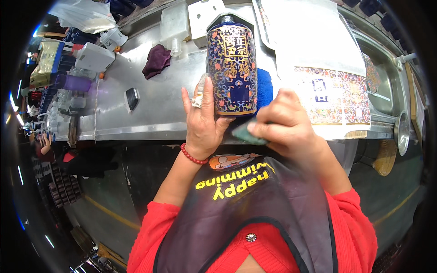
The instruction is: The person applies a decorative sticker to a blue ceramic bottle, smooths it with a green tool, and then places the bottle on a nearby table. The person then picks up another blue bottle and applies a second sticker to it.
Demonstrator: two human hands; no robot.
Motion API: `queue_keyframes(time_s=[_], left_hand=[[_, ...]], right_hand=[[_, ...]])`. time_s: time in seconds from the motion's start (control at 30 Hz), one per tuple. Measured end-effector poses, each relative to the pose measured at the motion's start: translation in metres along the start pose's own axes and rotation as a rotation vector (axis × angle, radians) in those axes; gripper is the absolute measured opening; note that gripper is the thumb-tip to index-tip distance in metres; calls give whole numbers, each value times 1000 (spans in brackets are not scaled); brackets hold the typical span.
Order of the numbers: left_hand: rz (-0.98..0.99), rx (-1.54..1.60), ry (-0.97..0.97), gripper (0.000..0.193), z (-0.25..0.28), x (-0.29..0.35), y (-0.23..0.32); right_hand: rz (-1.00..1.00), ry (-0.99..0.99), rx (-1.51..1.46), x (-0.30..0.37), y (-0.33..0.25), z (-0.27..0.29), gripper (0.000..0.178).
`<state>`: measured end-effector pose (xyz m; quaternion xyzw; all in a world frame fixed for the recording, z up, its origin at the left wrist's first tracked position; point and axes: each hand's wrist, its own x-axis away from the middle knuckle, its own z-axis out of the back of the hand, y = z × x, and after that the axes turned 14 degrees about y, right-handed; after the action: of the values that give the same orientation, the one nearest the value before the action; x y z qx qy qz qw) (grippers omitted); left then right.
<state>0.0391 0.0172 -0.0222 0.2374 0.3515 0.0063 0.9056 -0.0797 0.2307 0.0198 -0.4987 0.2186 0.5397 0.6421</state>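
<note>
A dark blue bottle (pixel 232 75) with a dense floral pattern and gold characters lies on a blue cloth (pixel 265 88), its neck pointing away from me. My left hand (pixel 202 120) steadies its lower left corner, with fingers along the side and thumb at the base. White wrapping covers part of one finger. My right hand (pixel 284 120), blurred by motion, is closed on a flat green piece (pixel 249 133) just below the bottle's base, like a small scraper. Right of the bottle are sheets of patterned labels (pixel 337 98), partly under a white sheet (pixel 314 41).
On the metal table (pixel 154 104) are a crumpled purple cloth (pixel 157 60), a small black item (pixel 132 99) on white, and a clear cup (pixel 176 47). A translucent bin (pixel 174 22) stands behind. A sink (pixel 384 84) is at right; clutter and a white box (pixel 94 58) lie left.
</note>
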Motion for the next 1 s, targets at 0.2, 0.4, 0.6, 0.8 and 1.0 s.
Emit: queue_keyframes(time_s=[0.2, 0.4, 0.6, 0.8, 1.0], left_hand=[[-21, -53, 16, 96, 3, -5, 6], [-35, -61, 50, 97, 1, -10, 3], [23, -16, 28, 98, -2, -3, -2], [-20, -83, 18, 100, -2, -2, -3], [9, 14, 4, 101, -2, -3, -7]], right_hand=[[82, -119, -101, 3, 2, -1, 23], [-16, 3, -50, 7, 7, 0, 27], [-110, 55, 8, 5, 9, 2, 25], [2, -77, -73, 8, 6, -3, 18], [23, -92, 13, 3, 1, 2, 24]])
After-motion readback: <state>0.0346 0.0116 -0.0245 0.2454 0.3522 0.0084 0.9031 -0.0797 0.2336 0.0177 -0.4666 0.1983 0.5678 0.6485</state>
